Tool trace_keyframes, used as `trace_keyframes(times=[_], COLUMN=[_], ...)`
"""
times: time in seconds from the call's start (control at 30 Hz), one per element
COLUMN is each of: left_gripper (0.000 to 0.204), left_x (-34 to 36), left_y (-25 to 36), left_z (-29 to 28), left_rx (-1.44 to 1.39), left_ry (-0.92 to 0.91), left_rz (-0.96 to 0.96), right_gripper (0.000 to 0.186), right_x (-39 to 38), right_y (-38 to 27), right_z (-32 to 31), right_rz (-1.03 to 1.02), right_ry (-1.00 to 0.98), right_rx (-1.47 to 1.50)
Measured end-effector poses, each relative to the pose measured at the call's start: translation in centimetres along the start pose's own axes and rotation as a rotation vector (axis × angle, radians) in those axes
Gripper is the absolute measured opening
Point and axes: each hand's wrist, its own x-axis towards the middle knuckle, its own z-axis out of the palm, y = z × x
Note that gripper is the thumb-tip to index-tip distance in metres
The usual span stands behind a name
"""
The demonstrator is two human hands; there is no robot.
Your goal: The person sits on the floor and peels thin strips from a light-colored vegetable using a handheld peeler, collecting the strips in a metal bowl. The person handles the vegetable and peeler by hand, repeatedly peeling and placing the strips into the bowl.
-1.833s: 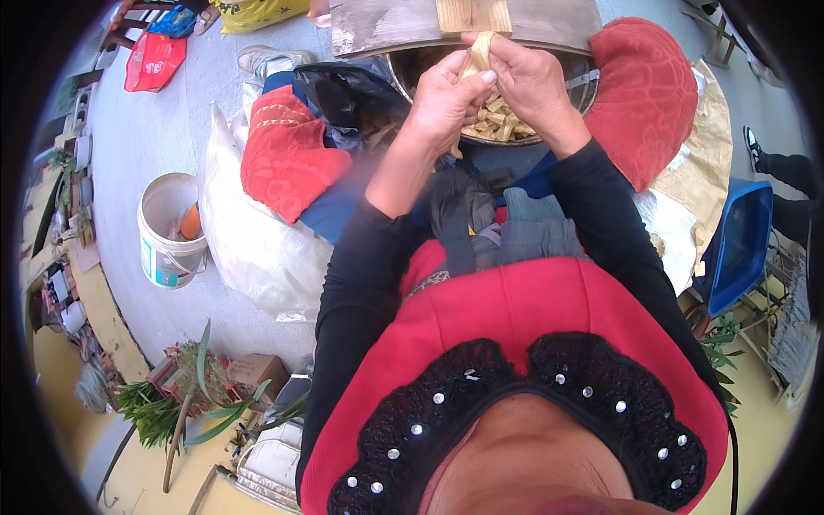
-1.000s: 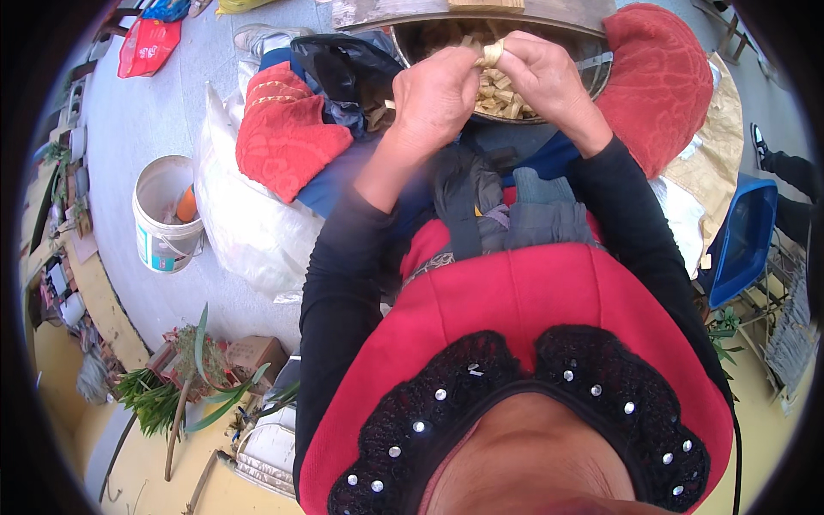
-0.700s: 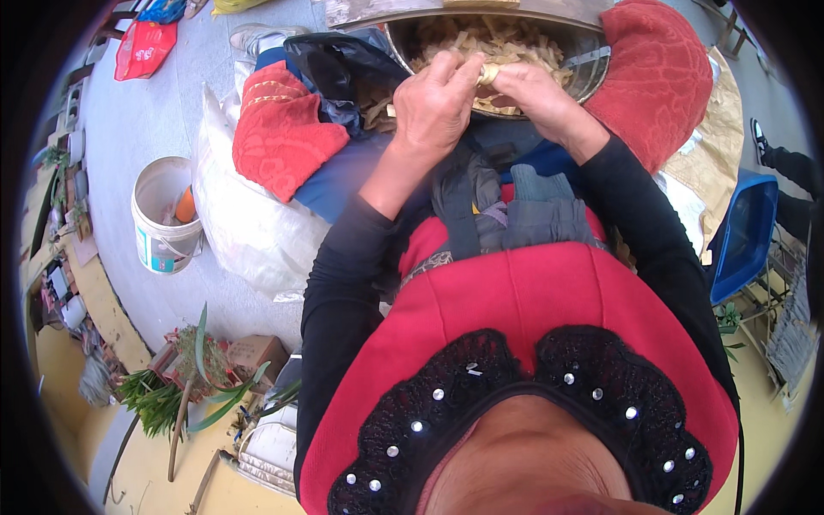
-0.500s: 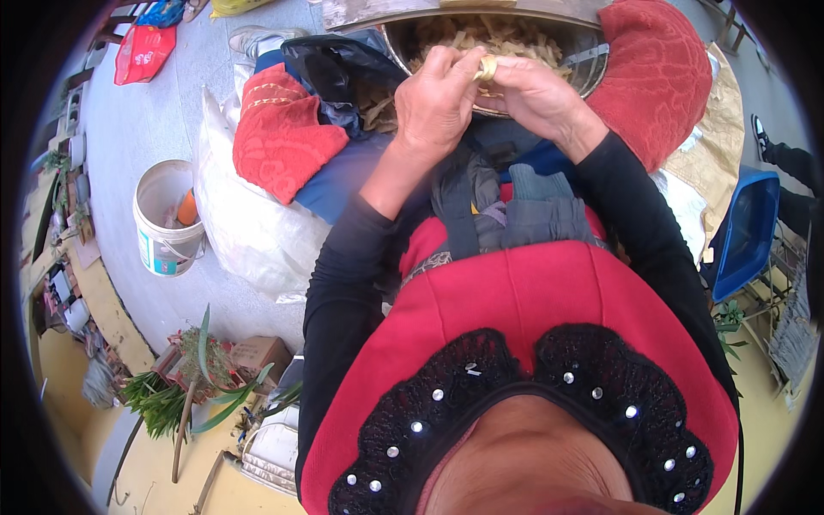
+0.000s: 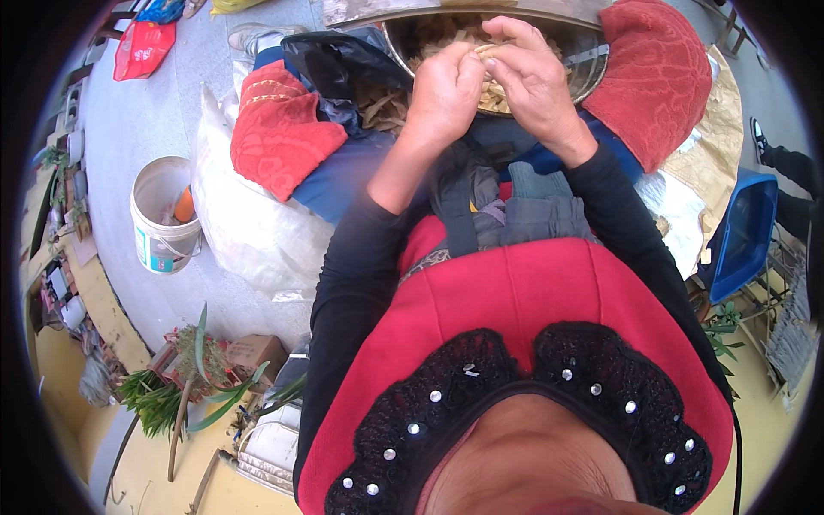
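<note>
My left hand (image 5: 445, 93) is closed in a pinch, its fingertips meeting those of my right hand (image 5: 536, 90). Between them is a small pale yellow folded strip (image 5: 483, 49), mostly covered by the fingers. My right thumb and a finger press on it while another finger is raised. Both hands are above the near part of a round metal basin (image 5: 594, 79), which holds many loose pale strips (image 5: 439, 33). A black plastic bag (image 5: 348, 62) lies left of the basin, with more brownish strips (image 5: 384, 107) at its opening.
Red cloths (image 5: 283, 129) (image 5: 657, 86) cover my knees. A wooden board (image 5: 403, 10) lies across the basin's far side. At left are a white sack (image 5: 249, 245) and a white bucket (image 5: 163, 225); at right, a blue bin (image 5: 745, 232). Someone's dark-clothed leg (image 5: 790, 167) shows far right.
My right hand has turned, lifting a finger, and its fingertips have closed in against my left hand. The yellow strip, plainly visible before, is now mostly hidden between the fingers.
</note>
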Motion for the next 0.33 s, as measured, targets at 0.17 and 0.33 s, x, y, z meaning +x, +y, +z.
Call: trace_keyframes(times=[0.17,0.33], left_gripper=[0.024,0.027], left_x=[-0.6,-1.1], left_y=[2.7,2.0], left_z=[0.1,0.2], left_rx=[-0.61,-0.786], left_ry=[-0.02,-0.136], left_rz=[-0.406,-0.455], right_gripper=[0.011,0.011], right_x=[-0.1,0.1], right_y=[-0.1,-1.1], right_z=[0.1,-0.6], right_rz=[0.152,0.068], right_ry=[0.056,0.027], right_rx=[0.219,0.107])
